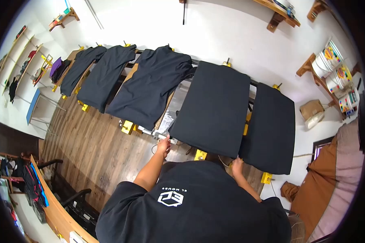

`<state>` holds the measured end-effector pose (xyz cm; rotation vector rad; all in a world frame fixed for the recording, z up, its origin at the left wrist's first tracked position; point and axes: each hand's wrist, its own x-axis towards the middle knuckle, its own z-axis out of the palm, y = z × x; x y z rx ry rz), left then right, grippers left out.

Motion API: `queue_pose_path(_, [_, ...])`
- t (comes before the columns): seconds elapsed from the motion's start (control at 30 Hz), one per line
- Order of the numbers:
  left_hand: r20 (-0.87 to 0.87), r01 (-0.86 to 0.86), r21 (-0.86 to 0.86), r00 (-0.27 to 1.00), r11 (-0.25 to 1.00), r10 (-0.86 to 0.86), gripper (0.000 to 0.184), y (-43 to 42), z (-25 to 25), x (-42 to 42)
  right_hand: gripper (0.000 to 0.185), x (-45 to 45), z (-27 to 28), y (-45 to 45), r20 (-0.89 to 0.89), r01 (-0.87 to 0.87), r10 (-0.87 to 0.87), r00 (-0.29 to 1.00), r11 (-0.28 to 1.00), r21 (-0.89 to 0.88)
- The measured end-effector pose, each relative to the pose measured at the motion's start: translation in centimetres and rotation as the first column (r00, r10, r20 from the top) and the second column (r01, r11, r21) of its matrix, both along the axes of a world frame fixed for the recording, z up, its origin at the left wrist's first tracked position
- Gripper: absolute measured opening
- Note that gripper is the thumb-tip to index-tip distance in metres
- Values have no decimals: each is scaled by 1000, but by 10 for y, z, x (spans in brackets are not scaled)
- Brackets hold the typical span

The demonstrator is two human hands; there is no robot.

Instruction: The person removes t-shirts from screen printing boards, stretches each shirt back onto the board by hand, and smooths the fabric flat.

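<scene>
A black T-shirt (215, 109) lies smooth over a flat board directly in front of me. My left hand (164, 147) is at its near left corner, fingers closed on the hem. At the near right corner, my right hand (237, 165) pinches the fabric edge, its fingertips partly hidden by the cloth. Just right of it, a second black T-shirt (271, 129) is stretched flat over another board. To the left, a more wrinkled black T-shirt (150, 87) drapes over its board, leaving a brown board edge showing.
More black shirts (108, 77) lie on boards further left. Yellow brackets (127, 126) stick out below the boards. White buckets (327, 60) stand on a right wall shelf. A brown cloth (316, 190) hangs at lower right, and a wooden counter (63, 210) runs along lower left.
</scene>
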<state>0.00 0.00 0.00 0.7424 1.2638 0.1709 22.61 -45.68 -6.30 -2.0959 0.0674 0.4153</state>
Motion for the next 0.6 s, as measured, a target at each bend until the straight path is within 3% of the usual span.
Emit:
queue_pose_path(0.03, [-61,-12,2,998,1000,12,28,4,-15,-9,63,3,-53,-6,24,-181,191,981,960,-215])
queue_pose_path(0.07, [-121,-26,5,992,1000,26,27,8,-24,-20,62,1,-47,-9,-141,-289,263,955,931,-223])
queue_pose_path(0.1, [-150,-70,-109,987,992,53,28,-28,-45,-24,61,8,-21,-52,-306,-392,304,902,875,-284])
queue_pose_path(0.17, [-219,-195,-178,963,964,155,28,-20,-63,-74,58,-26,-101,-75,-238,-472,412,879,687,-552])
queue_pose_path(0.2, [-229,-273,-196,947,942,227,27,-11,-74,-101,46,-44,-169,-106,-374,-204,228,899,973,104])
queue_pose_path(0.23, [-239,-360,-235,922,903,305,29,-10,-71,-125,46,-48,-74,-58,-370,-222,246,896,969,107])
queue_pose_path(0.3, [-264,-431,-283,894,857,363,37,-11,-53,-170,44,-40,-23,-10,-370,-308,322,872,946,98])
queue_pose_path(0.33, [-276,-420,-287,897,861,346,43,-6,-47,-193,43,-36,-6,14,-367,-349,358,858,932,95])
queue_pose_path(0.4, [-393,-587,-25,750,809,532,53,12,-91,-243,41,-39,29,62,-369,-421,424,827,902,91])
queue_pose_path(0.47, [-613,-493,150,633,857,472,63,33,-25,-269,39,-59,52,99,-391,-480,473,790,873,87])
queue_pose_path(0.53, [-719,-426,126,583,896,378,65,69,-2,-305,36,-81,60,131,-409,-531,516,753,843,86])
queue_pose_path(0.6, [-708,-455,123,583,882,399,70,116,0,-326,34,-101,62,167,-419,-576,554,719,813,86])
